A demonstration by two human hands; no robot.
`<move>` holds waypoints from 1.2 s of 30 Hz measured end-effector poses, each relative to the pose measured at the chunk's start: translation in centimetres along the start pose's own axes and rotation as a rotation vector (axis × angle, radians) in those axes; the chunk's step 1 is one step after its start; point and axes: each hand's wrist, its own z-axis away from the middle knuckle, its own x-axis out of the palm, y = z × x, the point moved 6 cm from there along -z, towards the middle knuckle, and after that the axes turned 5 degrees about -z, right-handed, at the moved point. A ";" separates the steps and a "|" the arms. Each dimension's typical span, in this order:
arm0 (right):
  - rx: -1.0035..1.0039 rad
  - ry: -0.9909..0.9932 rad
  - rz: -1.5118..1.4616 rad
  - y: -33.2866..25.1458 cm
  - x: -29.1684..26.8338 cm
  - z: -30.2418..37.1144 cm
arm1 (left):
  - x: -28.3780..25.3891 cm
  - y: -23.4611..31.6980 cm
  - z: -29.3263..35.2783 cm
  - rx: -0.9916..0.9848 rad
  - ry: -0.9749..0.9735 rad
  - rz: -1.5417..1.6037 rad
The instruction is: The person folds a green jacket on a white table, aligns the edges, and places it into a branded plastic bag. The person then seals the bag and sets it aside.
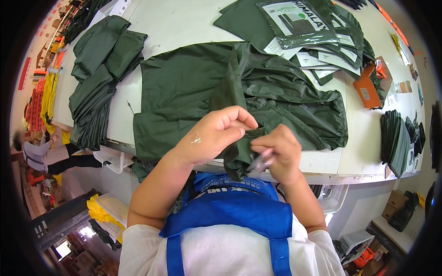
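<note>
A dark green waterproof garment [179, 83] lies spread and rumpled across the white table in front of me, with one part hanging over the near edge. My left hand [214, 131] is closed in a pinch at the garment's edge, thumb and forefinger close together. Close beside it, my right hand [281, 152] is closed around a small shiny tool [261, 161], its tip pointing down next to the hanging cloth. The tool is blurred; it looks like thread snips, but I cannot be sure.
Folded green garments [94, 87] are stacked at the left, with another pile [395, 142] at the right. Packed garments in clear bags [299, 23] lie at the back right, near an orange carton [368, 87]. White baskets [113, 158] hang under the table. Another person [41, 154] is at far left.
</note>
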 end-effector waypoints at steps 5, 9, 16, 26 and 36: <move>0.483 0.812 -0.340 11.2 -16.0 6.0 | -1.4 -0.4 0.5 -0.011 0.014 -0.034; 0.665 1.136 0.481 22.8 -37.4 22.5 | -1.0 0.4 0.2 -0.015 -0.026 0.101; 0.449 0.692 1.322 15.7 -26.8 12.6 | -1.7 -0.1 0.7 0.047 0.051 -0.039; 0.259 -0.497 -0.680 5.4 7.4 -0.8 | 0.8 3.0 3.6 0.863 0.334 -1.156; 0.412 0.232 -0.701 7.2 6.7 -4.0 | -2.5 0.0 5.0 0.666 0.663 -0.981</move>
